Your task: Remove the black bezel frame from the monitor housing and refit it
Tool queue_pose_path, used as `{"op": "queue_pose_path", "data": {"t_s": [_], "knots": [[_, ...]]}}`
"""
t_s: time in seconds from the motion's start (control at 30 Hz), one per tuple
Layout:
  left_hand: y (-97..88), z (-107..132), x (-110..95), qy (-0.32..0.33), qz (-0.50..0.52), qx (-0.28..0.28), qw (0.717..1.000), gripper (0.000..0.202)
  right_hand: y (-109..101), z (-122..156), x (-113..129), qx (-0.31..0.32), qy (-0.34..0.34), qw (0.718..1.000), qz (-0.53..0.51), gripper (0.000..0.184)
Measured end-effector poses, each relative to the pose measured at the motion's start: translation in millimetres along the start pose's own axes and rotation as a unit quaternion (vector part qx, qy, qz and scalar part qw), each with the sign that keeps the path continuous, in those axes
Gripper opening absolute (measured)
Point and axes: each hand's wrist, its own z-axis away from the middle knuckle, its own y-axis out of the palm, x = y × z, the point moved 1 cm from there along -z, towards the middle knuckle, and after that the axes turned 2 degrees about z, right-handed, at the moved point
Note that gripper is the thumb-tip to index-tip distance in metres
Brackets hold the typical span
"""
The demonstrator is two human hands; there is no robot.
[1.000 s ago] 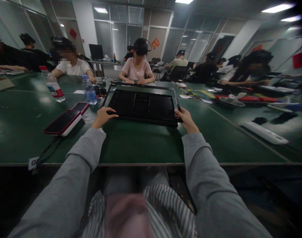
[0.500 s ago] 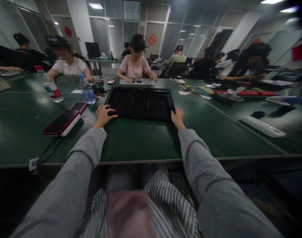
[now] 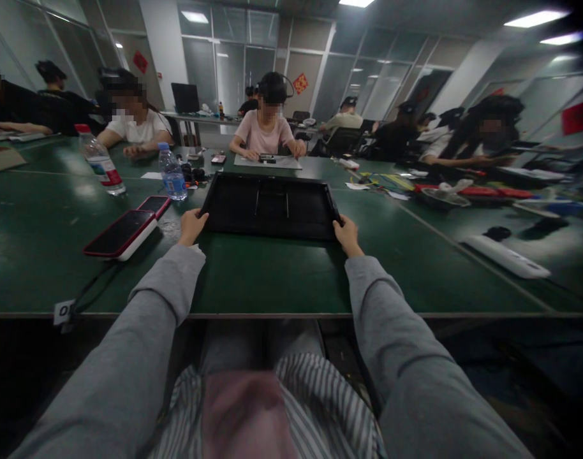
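Panel, head view: a black, rectangular, shallow-rimmed panel (image 3: 272, 213), apparently plastic, is lying flat at the clock's centre, on or just above the smooth green table (image 3: 272, 274).
Left hand: the bare left hand (image 3: 193, 227) is holding the panel's side rim at eight o'clock, its thumb lying along the edge; the other fingers are mostly hiding behind.
Right hand: the bare right hand (image 3: 347, 236) is pinching the opposite rim at four o'clock, its thumb pressing on top and its fingers curling narrowly around the outside.
Blue-capped bottle: a clear plastic bottle with a blue cap (image 3: 173, 175) is standing near the panel at ten o'clock, apart from it.
Phone: a dark-screened phone in a pinkish-red case (image 3: 122, 233) is resting on a white block (image 3: 139, 245) towards half past eight.
Step in hand: both hands are probably steadying and levelling the panel.
Next move: it is likely calling for an even two-handed grip, clear of the bottle.
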Motion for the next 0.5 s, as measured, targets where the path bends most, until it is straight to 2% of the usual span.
{"op": "queue_pose_path", "data": {"t_s": [0.2,0.37,0.5], "knots": [[-7.9,13.2,-6.3,0.012,-0.084,-0.034,0.996,0.045,-8.8,4.7,5.8,0.01,-0.023,1.0,0.004,0.053],[-7.3,15.0,-9.5,0.003,-0.074,-0.035,0.997,0.045,-16.7,16.2,26.7,0.01,-0.052,0.999,-0.001,0.055],[-8.3,13.4,-11.0,0.001,-0.071,-0.033,0.997,0.044,-14.9,16.7,27.9,0.008,-0.072,0.997,0.02,0.055]]}}
